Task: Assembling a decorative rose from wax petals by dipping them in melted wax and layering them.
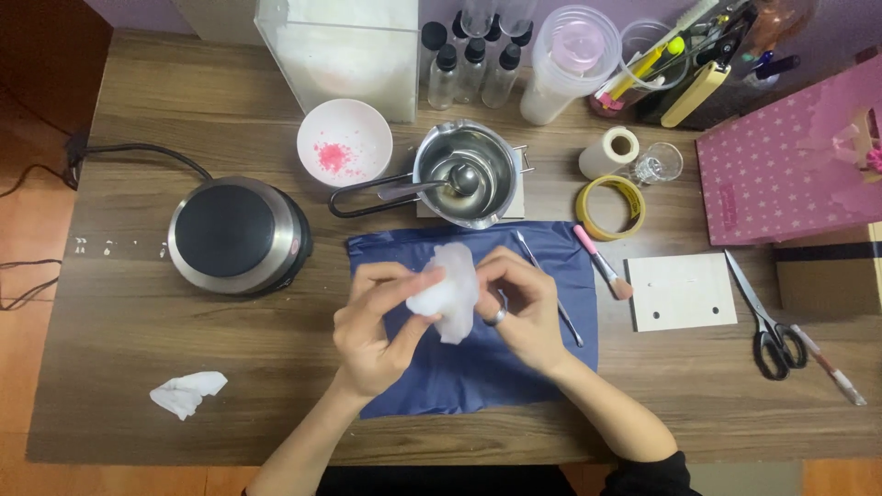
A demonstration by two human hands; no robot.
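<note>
Both hands meet over a dark blue cloth point(514, 367) spread on the wooden table point(184, 349). My left hand point(372, 331) and my right hand point(524, 308), which wears a ring, together hold a crumpled white tissue wad point(447, 289) between their fingers. What the tissue wraps, if anything, is hidden. A thin metal tool point(551, 294) lies on the cloth just right of my right hand. A pink-handled brush point(602, 264) lies at the cloth's right edge.
Behind the cloth stand a steel pouring pot with a spoon point(464, 173), a white bowl with pink bits point(344, 142) and a round hot plate point(237, 234). Tape rolls point(611, 207), a wooden square point(680, 292), scissors point(767, 321), a pink box point(790, 165) lie right. A used tissue point(186, 392) lies left.
</note>
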